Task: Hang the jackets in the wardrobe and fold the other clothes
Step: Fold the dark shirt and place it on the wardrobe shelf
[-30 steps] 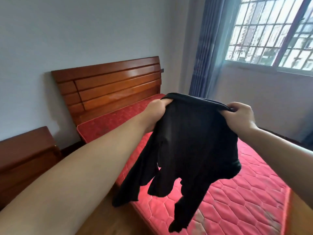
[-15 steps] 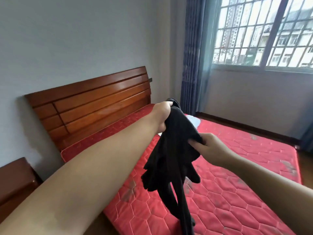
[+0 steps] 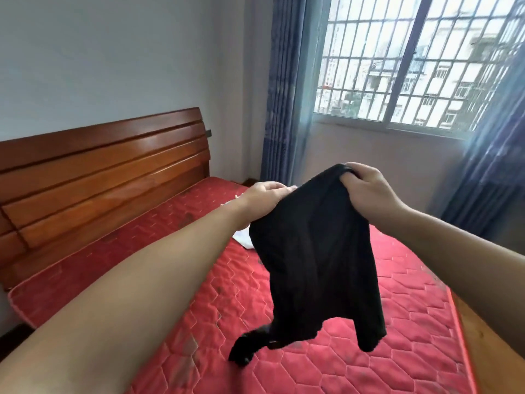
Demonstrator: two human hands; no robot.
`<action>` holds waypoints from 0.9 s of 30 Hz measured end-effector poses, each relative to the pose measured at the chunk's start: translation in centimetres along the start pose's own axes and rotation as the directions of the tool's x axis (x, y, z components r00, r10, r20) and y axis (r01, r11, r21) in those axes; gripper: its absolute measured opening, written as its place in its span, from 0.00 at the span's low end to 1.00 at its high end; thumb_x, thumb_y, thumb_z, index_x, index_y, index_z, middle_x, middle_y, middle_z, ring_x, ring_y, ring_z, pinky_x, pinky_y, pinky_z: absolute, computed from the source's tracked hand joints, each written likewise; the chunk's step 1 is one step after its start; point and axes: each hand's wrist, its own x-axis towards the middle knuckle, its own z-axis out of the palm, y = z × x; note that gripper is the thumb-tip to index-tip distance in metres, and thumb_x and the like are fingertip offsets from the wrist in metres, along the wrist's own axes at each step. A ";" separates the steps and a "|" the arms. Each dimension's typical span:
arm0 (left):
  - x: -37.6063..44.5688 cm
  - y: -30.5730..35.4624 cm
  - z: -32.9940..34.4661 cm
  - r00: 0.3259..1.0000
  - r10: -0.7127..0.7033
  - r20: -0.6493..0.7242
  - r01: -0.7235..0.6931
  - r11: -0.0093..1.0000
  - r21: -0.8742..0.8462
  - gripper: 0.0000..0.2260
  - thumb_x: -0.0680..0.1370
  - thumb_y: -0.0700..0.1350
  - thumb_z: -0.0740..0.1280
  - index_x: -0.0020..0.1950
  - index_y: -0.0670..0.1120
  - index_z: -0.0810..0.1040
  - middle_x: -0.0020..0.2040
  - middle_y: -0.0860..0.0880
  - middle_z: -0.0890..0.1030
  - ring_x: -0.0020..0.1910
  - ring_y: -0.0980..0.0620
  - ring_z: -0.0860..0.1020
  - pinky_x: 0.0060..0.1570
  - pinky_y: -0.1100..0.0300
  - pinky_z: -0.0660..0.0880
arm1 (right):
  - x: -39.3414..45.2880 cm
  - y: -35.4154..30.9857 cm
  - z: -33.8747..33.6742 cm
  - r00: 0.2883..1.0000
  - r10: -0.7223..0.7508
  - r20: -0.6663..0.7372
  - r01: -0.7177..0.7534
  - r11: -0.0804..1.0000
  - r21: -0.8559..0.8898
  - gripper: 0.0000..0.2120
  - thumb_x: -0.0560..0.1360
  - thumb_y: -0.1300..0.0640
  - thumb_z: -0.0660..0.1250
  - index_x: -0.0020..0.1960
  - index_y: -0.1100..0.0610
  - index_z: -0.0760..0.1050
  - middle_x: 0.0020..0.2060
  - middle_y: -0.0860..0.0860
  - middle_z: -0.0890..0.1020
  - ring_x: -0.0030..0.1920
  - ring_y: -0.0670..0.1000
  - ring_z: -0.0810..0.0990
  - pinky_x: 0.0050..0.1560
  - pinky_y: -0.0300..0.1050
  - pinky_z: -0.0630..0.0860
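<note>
You hold a black garment (image 3: 315, 251) up in the air over the bed, with your two hands set apart along its top edge. Your left hand (image 3: 265, 196) grips one upper corner, fingers curled into the cloth, and your right hand (image 3: 366, 191) clamps the other corner, bunched under its fingers and raised a little higher. The cloth hangs down between your forearms; its lower end trails towards the red quilted mattress (image 3: 326, 362), though you cannot tell whether it touches. Behind your left wrist a white cloth (image 3: 244, 240) lies on the mattress, mostly hidden by your arm and the garment. The wooden headboard (image 3: 105, 172) stands at the left, and blue curtains (image 3: 281, 89) frame the barred window (image 3: 412, 61) ahead
</note>
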 end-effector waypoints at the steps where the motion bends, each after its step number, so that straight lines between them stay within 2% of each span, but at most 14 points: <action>1: 0.4 -0.5 -0.4 0.997 0.010 0.070 -0.008 1.000 -0.023 0.17 0.77 0.60 0.66 0.56 0.50 0.82 0.48 0.54 0.85 0.48 0.57 0.83 0.51 0.61 0.79 | 0.7 -0.1 0.4 0.999 -0.007 -0.034 0.006 0.999 -0.037 0.11 0.76 0.60 0.58 0.42 0.63 0.77 0.34 0.53 0.74 0.36 0.49 0.72 0.37 0.45 0.69; 3: 1.3 -1.8 -0.7 0.983 0.048 0.177 -0.043 0.998 -0.037 0.18 0.77 0.64 0.64 0.56 0.53 0.81 0.47 0.58 0.85 0.46 0.64 0.82 0.46 0.70 0.77 | 1.7 0.0 1.0 0.994 -0.028 -0.110 0.011 0.989 -0.150 0.11 0.75 0.58 0.59 0.40 0.65 0.74 0.31 0.53 0.71 0.34 0.49 0.69 0.35 0.45 0.66; 5: 2.1 -3.1 -0.5 0.965 0.077 0.249 -0.108 0.988 0.112 0.12 0.74 0.61 0.70 0.53 0.58 0.80 0.45 0.60 0.84 0.44 0.66 0.82 0.44 0.72 0.76 | 2.0 0.2 1.0 0.985 -0.059 -0.163 0.016 0.966 -0.257 0.11 0.74 0.57 0.61 0.38 0.64 0.75 0.31 0.54 0.74 0.34 0.52 0.70 0.35 0.46 0.68; 7: 3.3 -4.5 0.2 0.962 0.076 0.261 -0.185 0.887 0.423 0.09 0.70 0.57 0.75 0.46 0.58 0.80 0.43 0.60 0.82 0.46 0.59 0.82 0.48 0.63 0.79 | 2.2 0.3 0.4 0.981 -0.081 -0.178 0.018 0.943 -0.333 0.10 0.73 0.57 0.64 0.37 0.59 0.78 0.33 0.52 0.79 0.36 0.51 0.75 0.37 0.43 0.71; 8: 3.9 -5.2 0.5 0.968 0.073 0.241 -0.195 0.825 0.531 0.08 0.69 0.56 0.76 0.42 0.56 0.80 0.41 0.58 0.82 0.45 0.57 0.82 0.48 0.58 0.80 | 2.3 0.5 -0.1 0.980 -0.085 -0.181 0.013 0.930 -0.366 0.09 0.73 0.57 0.65 0.36 0.57 0.79 0.33 0.49 0.80 0.37 0.48 0.76 0.36 0.37 0.71; 9: 4.4 -5.8 0.7 0.976 0.048 0.210 -0.159 0.822 0.547 0.07 0.68 0.53 0.76 0.41 0.53 0.81 0.40 0.56 0.83 0.44 0.55 0.82 0.49 0.55 0.81 | 2.2 0.6 -0.6 0.979 -0.091 -0.184 0.009 0.914 -0.407 0.08 0.72 0.57 0.66 0.35 0.55 0.78 0.32 0.46 0.80 0.37 0.47 0.76 0.36 0.34 0.68; 12: 5.2 -6.1 0.7 0.966 -0.085 0.246 0.004 0.950 0.312 0.09 0.68 0.49 0.77 0.46 0.49 0.84 0.43 0.52 0.86 0.44 0.54 0.84 0.51 0.55 0.81 | 2.4 1.8 -2.2 0.973 -0.123 -0.198 0.006 0.862 -0.507 0.06 0.73 0.58 0.66 0.38 0.53 0.79 0.34 0.46 0.80 0.39 0.49 0.76 0.40 0.40 0.66; 14: 5.3 -5.6 1.1 0.928 -0.126 0.349 0.085 0.988 0.131 0.11 0.71 0.49 0.75 0.52 0.47 0.84 0.47 0.50 0.86 0.47 0.53 0.85 0.55 0.55 0.80 | 3.0 3.6 -2.8 0.978 -0.030 -0.208 -0.074 0.878 -0.473 0.06 0.75 0.57 0.65 0.42 0.55 0.80 0.37 0.48 0.80 0.42 0.52 0.77 0.42 0.41 0.67; 17: 5.3 -4.0 3.4 0.888 -0.116 0.446 0.196 0.971 -0.138 0.14 0.77 0.50 0.71 0.59 0.43 0.81 0.54 0.47 0.85 0.54 0.50 0.83 0.60 0.55 0.77 | 3.4 6.6 -2.4 0.952 0.252 -0.175 -0.298 0.897 -0.327 0.09 0.75 0.52 0.65 0.54 0.51 0.78 0.49 0.51 0.80 0.51 0.54 0.79 0.48 0.44 0.73; 20: 6.0 -2.4 5.8 0.910 -0.131 0.393 0.281 0.892 -0.355 0.16 0.80 0.52 0.66 0.59 0.41 0.79 0.56 0.43 0.84 0.56 0.47 0.82 0.59 0.55 0.78 | 1.7 8.4 -0.5 0.931 0.363 0.028 -0.314 0.839 -0.445 0.18 0.77 0.52 0.63 0.66 0.49 0.71 0.62 0.53 0.72 0.62 0.53 0.74 0.60 0.46 0.72; 22: 6.5 -1.8 6.6 0.912 -0.150 0.383 0.321 0.841 -0.435 0.19 0.81 0.54 0.64 0.60 0.39 0.77 0.54 0.41 0.84 0.54 0.45 0.82 0.56 0.55 0.79 | -0.2 8.3 0.7 0.918 0.351 0.185 -0.303 0.921 -0.243 0.11 0.81 0.51 0.58 0.59 0.50 0.75 0.57 0.51 0.78 0.59 0.50 0.77 0.59 0.47 0.71; 24: 7.0 -1.9 7.0 0.911 -0.161 0.379 0.343 0.805 -0.483 0.18 0.81 0.54 0.63 0.58 0.39 0.77 0.50 0.41 0.83 0.50 0.45 0.83 0.53 0.54 0.79 | -1.9 8.3 0.9 0.860 0.379 0.342 -0.388 0.921 -0.044 0.16 0.82 0.44 0.55 0.54 0.50 0.78 0.49 0.52 0.84 0.51 0.50 0.81 0.55 0.50 0.75; 25: 7.1 -1.9 7.2 0.915 -0.166 0.368 0.341 0.806 -0.483 0.17 0.81 0.55 0.63 0.57 0.41 0.77 0.50 0.41 0.83 0.49 0.45 0.83 0.52 0.54 0.80 | -2.5 8.6 0.8 0.840 0.378 0.389 -0.402 0.915 -0.020 0.15 0.81 0.43 0.57 0.54 0.50 0.79 0.48 0.53 0.85 0.50 0.51 0.83 0.55 0.52 0.78; 27: 7.3 -2.1 7.5 0.928 -0.165 0.335 0.308 0.845 -0.438 0.15 0.81 0.55 0.62 0.58 0.44 0.75 0.53 0.42 0.82 0.52 0.45 0.82 0.53 0.52 0.80 | -2.9 9.4 0.6 0.863 0.343 0.370 -0.328 0.939 -0.107 0.10 0.80 0.48 0.63 0.53 0.51 0.80 0.45 0.53 0.86 0.46 0.54 0.84 0.53 0.57 0.80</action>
